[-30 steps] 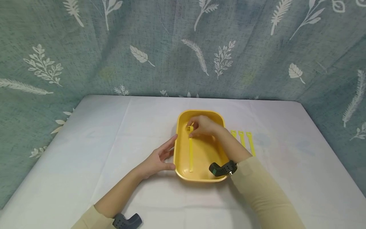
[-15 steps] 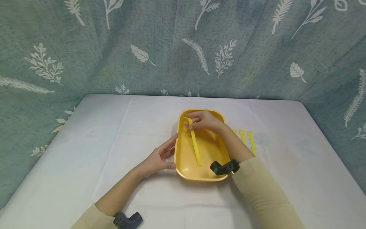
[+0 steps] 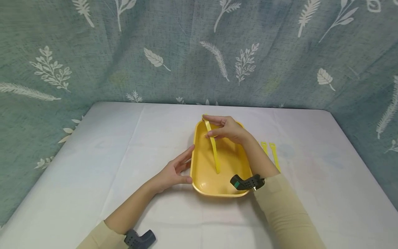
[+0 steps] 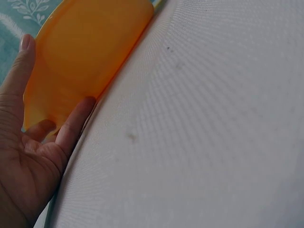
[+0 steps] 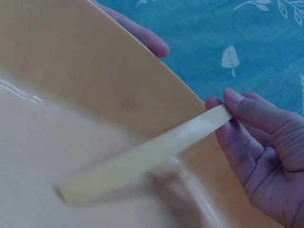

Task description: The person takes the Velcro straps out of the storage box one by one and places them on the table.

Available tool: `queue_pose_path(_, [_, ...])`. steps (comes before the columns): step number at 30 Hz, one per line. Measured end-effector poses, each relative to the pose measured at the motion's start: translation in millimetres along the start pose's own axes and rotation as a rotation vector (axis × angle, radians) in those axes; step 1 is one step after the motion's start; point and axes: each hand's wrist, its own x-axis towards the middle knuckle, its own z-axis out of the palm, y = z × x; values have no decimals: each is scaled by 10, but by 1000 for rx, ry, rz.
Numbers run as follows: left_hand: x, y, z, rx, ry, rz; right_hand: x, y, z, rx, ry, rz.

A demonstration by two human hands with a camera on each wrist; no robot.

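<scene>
A thin, long yellow plastic strip [image 3: 214,150] slants over the yellow tray [image 3: 214,194] in the head view. My right hand [image 3: 230,130] pinches it near its far end, as the right wrist view shows, where the strip [image 5: 147,156] spans from my right hand [image 5: 270,142] out above the tray. The strip's far end reaches the tray's back rim. At the tray's left side, my left hand [image 3: 172,173] rests against the outer wall. In the left wrist view its fingers lie along the orange-looking tray wall [image 4: 90,42], relaxed and apart.
Several similar yellow strips seem partly covered by the right forearm; two strips [image 3: 275,155] show right of the tray, each with a notched end. A white cloth [image 3: 140,138] covers the table, and a leaf-patterned curtain [image 3: 186,52] hangs behind.
My right hand has lifted the strip from the tray's floor, moving up and toward the far rim, and the strip now slants. The left hand and tray have stayed put.
</scene>
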Motion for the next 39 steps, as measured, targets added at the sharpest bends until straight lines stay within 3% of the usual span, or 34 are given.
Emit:
queue_pose_path(10, [-1, -14, -5, -1, 0, -3, -32, 2, -7, 1, -111, -19])
queue_pose_path(29, [5, -37, -14, -7, -9, -9, -61, -22, -60, -47, -105, -15])
queue_pose_path(39, [9, -12, -12, -2, 3, -16, -159, -259, -79, -80, -130, -64])
